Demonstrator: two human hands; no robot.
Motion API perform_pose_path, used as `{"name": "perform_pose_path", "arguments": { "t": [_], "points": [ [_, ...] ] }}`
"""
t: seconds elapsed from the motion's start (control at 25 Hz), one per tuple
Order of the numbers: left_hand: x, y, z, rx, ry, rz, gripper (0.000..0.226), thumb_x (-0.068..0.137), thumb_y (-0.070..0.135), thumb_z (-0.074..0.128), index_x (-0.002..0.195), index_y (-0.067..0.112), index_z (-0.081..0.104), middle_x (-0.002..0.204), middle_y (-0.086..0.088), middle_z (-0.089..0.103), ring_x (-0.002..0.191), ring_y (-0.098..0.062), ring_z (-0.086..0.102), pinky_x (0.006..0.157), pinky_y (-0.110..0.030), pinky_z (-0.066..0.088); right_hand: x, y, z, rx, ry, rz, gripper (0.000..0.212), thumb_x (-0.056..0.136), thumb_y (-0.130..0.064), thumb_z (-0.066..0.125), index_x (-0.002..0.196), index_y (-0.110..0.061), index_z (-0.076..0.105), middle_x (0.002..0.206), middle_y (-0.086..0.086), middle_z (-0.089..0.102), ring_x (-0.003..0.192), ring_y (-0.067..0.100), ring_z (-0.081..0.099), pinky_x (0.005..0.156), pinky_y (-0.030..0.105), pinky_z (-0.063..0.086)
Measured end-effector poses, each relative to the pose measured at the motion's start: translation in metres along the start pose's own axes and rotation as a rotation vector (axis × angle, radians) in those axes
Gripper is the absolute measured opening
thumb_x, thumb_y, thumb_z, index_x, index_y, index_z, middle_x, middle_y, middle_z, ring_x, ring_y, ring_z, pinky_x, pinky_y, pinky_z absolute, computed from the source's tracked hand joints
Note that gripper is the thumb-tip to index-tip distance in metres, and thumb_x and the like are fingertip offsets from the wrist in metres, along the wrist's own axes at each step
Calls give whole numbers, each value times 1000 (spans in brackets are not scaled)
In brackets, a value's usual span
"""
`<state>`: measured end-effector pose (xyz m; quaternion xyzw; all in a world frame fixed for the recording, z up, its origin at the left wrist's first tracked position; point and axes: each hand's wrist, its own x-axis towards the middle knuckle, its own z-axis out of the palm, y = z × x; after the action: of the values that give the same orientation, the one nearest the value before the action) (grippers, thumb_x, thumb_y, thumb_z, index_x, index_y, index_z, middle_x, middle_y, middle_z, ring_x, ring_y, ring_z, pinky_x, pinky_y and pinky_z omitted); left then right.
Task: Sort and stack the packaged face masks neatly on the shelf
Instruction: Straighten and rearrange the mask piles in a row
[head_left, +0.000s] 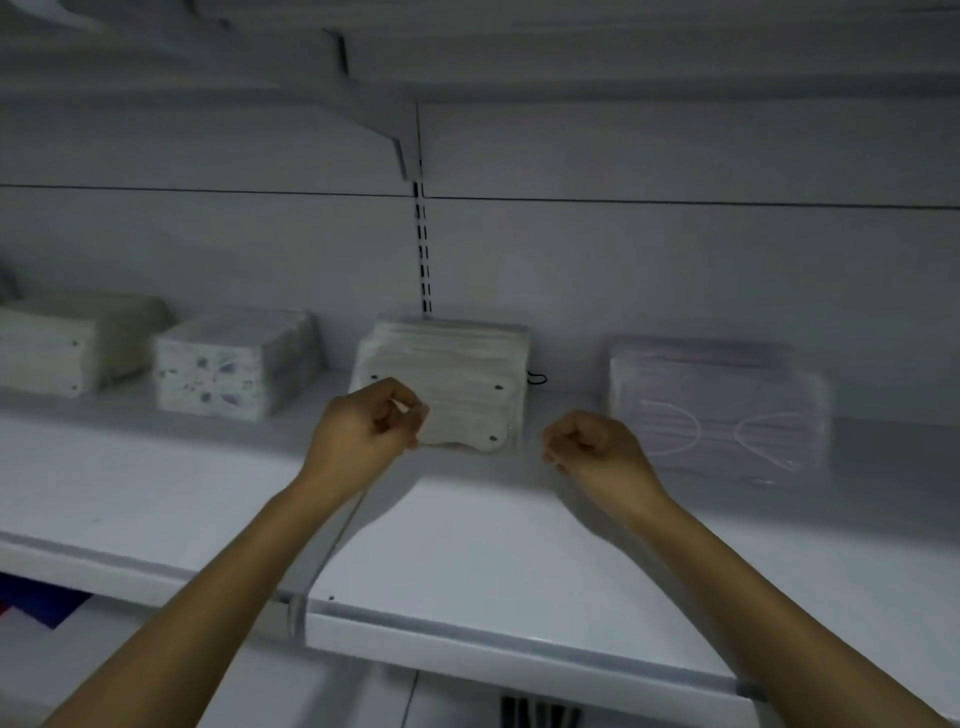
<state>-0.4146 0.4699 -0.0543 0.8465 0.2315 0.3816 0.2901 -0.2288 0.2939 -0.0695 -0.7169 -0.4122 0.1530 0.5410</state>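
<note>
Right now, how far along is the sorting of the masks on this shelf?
Done, apparently: four separate piles by kind, the pale stack, patterned stack, white stack and lilac pack. In hand: the left hand seems to pinch the white stack's front corner; the right hand is curled, apart from it. Left: squaring that stack's protruding lower packs.

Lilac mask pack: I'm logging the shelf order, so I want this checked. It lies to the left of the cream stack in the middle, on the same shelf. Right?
Not quite. The head view shows the lilac mask pack to the right of the cream stack, not to its left. The rest holds: both sit on the same shelf.
</note>
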Motion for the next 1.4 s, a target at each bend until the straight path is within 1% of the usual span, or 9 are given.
{"name": "perform_pose_path", "arguments": {
  "t": [0.12, 0.24, 0.4, 0.56, 0.64, 0.76, 0.96, 1.2, 1.4],
  "points": [
    [5, -47, -29, 116, -268, -9, 14, 83, 18, 67, 83, 31, 62, 69, 20, 69, 67, 0, 65, 65, -16, 48, 3, 1, 34, -226, -125, -13, 11, 88, -17, 60, 83, -22, 69, 85, -8, 71, 78, 7, 64, 71, 16, 48],
    [14, -89, -51, 115, -376, 0, 22, 72, 45, 59, 91, 38, 64, 85, 20, 70, 83, -2, 65, 80, -22, 51, 18, -2, 53, -462, -155, -19, 12, 89, -21, 57, 90, -22, 69, 91, -11, 68, 85, 8, 62, 79, 26, 51],
    [35, -114, -56, 23, -428, -21, 13, 77, 37, 64, 90, 39, 64, 90, 16, 71, 87, 2, 63, 83, -22, 48, 33, -5, 59, -595, 60, 54, 2, 86, -25, 62, 85, -27, 61, 82, -14, 61, 83, 12, 61, 71, 28, 47],
    [64, -116, -50, 201, -157, 224, 34, 78, 34, 70, 109, 21, 61, 110, 3, 59, 96, -10, 54, 82, -26, 42, 44, 1, 67, -310, 406, 203, 57, 72, -35, 80, 117, -22, 48, 99, -5, 54, 93, 17, 55, 76, 27, 41],
    [79, -108, -42, 316, -188, 404, 75, 67, 45, 72, 132, 16, 51, 132, -5, 52, 119, -23, 47, 96, -38, 40, 52, 1, 75, -178, 386, 237, 89, 68, -32, 84, 140, -16, 35, 115, -1, 48, 109, 21, 53, 85, 28, 41],
    [95, -87, -23, 562, -288, 515, 105, 65, 53, 76, 150, 19, 25, 154, -9, 30, 140, -28, 30, 112, -46, 21, 59, 2, 85, -208, 451, 203, 103, 66, -32, 86, 147, -15, 26, 130, 5, 48, 120, 23, 49, 94, 33, 41],
    [104, -78, -7, 789, -359, 499, 106, 76, 57, 65, 153, 23, -1, 159, -1, 12, 146, -19, 12, 118, -43, 4, 62, 8, 92, -337, 508, 182, 75, 67, -34, 84, 129, -19, 44, 116, 1, 54, 109, 22, 55, 92, 42, 45],
    [99, -94, -4, 738, -192, 674, 95, 44, 50, 87, 125, 9, 58, 128, -11, 60, 116, -27, 59, 101, -53, 40, 61, 6, 102, -284, 602, 72, 45, 67, -19, 82, 93, -19, 46, 83, -11, 50, 76, 13, 52, 73, 31, 42],
    [98, -98, -5, 661, -139, 706, 95, 48, 48, 86, 129, 12, 50, 121, -6, 62, 108, -25, 61, 99, -50, 41, 62, 9, 98, -195, 530, 82, 46, 70, -16, 82, 101, -25, 49, 90, -1, 54, 72, 2, 48, 63, 18, 37]
  ]
}}
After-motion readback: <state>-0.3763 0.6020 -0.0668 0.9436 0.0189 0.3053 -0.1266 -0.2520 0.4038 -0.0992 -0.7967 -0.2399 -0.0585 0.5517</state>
